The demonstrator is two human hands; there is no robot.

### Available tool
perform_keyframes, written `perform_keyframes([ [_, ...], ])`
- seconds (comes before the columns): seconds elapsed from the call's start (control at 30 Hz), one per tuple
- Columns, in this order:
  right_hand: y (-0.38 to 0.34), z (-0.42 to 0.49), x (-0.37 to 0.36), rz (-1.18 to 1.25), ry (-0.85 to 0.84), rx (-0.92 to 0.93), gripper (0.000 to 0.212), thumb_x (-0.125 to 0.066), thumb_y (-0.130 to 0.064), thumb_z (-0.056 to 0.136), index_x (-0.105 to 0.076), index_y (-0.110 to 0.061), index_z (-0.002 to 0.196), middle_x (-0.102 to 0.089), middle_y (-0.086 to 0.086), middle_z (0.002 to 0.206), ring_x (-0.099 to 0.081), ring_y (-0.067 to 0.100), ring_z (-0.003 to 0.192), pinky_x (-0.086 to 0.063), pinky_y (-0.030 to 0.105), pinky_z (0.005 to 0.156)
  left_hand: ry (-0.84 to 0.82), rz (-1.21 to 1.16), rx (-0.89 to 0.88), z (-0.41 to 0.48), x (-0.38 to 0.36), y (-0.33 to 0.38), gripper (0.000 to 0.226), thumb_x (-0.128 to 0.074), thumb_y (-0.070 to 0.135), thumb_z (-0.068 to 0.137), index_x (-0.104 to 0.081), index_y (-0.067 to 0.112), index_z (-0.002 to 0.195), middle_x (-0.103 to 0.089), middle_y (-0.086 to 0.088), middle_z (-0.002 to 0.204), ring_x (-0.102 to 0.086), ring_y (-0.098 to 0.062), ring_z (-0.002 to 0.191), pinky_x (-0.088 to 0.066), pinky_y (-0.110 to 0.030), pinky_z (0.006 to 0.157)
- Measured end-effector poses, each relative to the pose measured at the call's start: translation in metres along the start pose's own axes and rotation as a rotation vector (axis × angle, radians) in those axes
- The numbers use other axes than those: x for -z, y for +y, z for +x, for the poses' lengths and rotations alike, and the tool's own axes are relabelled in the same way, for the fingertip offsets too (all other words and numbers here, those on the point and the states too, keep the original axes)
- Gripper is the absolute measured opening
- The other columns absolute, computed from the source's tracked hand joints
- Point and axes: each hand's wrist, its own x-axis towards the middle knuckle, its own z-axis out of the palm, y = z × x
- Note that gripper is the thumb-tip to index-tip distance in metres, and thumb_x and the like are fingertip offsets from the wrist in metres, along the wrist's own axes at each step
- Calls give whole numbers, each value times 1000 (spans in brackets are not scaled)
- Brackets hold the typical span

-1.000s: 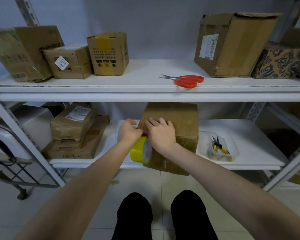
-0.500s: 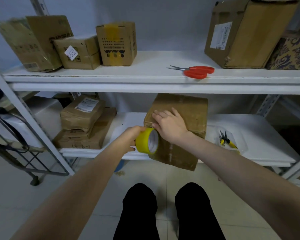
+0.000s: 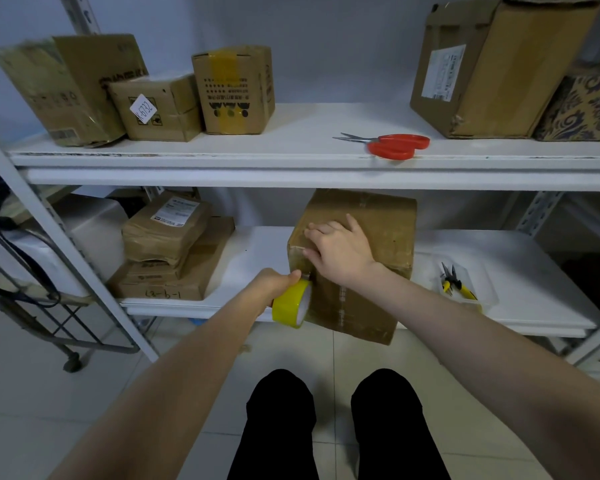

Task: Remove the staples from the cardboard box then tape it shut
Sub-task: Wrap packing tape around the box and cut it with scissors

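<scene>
Now the taping step is on. Closest, the left hand (image 3: 274, 284) curls round the yellow tape roll (image 3: 291, 304), held against the front of the cardboard box (image 3: 381, 223). The right hand (image 3: 340, 254) lies flat with straight fingers, pressing on the box's top corner. The box stands at the front edge of the lower shelf (image 3: 534, 271). Next, I think, the roll must be pulled along while the flat hand rubs the tape down. Higher up, a white tag (image 3: 145, 109) reads K-6732.

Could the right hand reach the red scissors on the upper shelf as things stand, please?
Probably yes: the scissors lie bare near the front edge of the upper shelf, above the right hand, which only presses the box.
</scene>
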Motion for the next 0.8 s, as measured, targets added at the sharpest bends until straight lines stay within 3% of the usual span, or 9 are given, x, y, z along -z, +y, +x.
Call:
perform_keyframes([
  [0.13,-8,10,5,-72,38,-16,52,-50,-58,86,-62,-17,115,-61,1,118,-53,22,114,-26,44,107,-15,-63,-4,1,-1,1,55,-50,44,95,-47,1,129,-55,-16,127,-56,-28,107,-37,-30,77],
  [0.2,-12,15,5,-98,56,-25,52,-54,-58,83,-63,-16,111,-62,2,113,-54,22,110,-29,41,103,26,-51,-20,3,-2,3,44,-51,45,94,-56,2,105,-54,-15,110,-50,-25,93,-36,-30,76],
  [0.27,-14,18,6,-117,61,-28,51,-57,-57,81,-63,-15,110,-62,3,112,-55,22,108,-30,41,100,86,-46,-49,6,-2,5,39,-55,45,92,-50,8,81,-50,-11,98,-47,-25,90,-38,-31,75],
  [0.4,-14,15,4,-157,51,-2,55,-60,-56,80,-58,-13,114,-59,5,116,-53,24,110,-30,42,99,179,-117,-154,18,-4,2,23,-69,29,82,-54,16,71,-58,-8,91,-58,-30,98,-49,-37,90],
  [0.57,-11,7,-1,-175,66,45,56,-62,-53,80,-56,-9,114,-58,8,115,-53,27,109,-32,42,96,181,-229,-179,21,-7,-3,16,-75,17,74,-60,21,71,-66,-11,97,-61,-29,99,-51,-35,90],
  [0.67,-12,8,-6,-213,63,57,53,-66,-51,77,-60,-8,108,-63,9,107,-57,28,100,-36,40,91,166,-275,-159,20,-3,-2,13,-73,14,76,-61,15,79,-61,-4,86,-57,-22,89,-46,-29,80],
  [0.8,-14,10,-3,-254,66,79,52,-67,-51,75,-62,-8,104,-64,8,103,-59,27,95,-37,40,91,172,-239,-171,20,4,-2,16,-68,8,79,-57,19,73,-56,0,78,-56,-25,91,-48,-33,85],
])
